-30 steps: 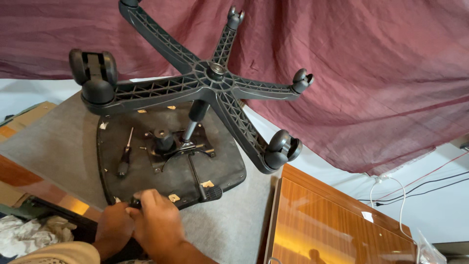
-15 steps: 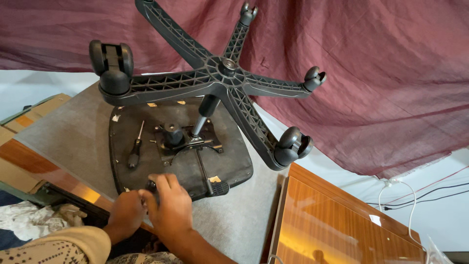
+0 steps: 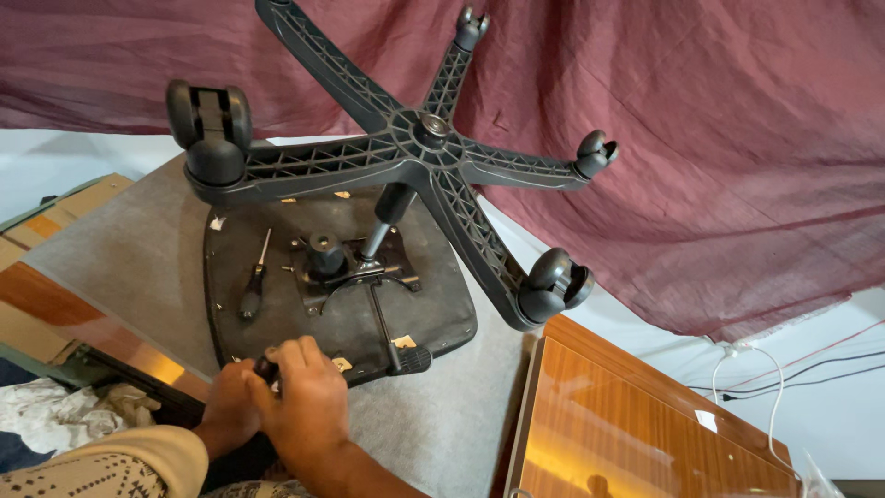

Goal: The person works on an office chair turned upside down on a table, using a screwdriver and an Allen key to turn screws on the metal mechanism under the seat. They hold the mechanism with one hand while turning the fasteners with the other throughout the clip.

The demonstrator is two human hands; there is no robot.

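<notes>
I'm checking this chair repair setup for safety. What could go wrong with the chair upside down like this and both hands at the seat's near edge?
1. The five-star base stands high on its column over the upturned seat; it looks top-heavy and could tip while the left hand and right hand press at the seat's edge.
2. The screwdriver lies loose on the seat underside and might roll off if the seat shifts.
3. The seat's near edge sits close to the grey mat's edge, so it may slide off.

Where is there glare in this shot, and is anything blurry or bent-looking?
Head view: bright glare streaks on the glossy wooden panel at lower right; the overturned chair base is sharp but its arms look stretched by the wide lens; the hands, left hand and right hand, are evenly lit and slightly soft.
</notes>
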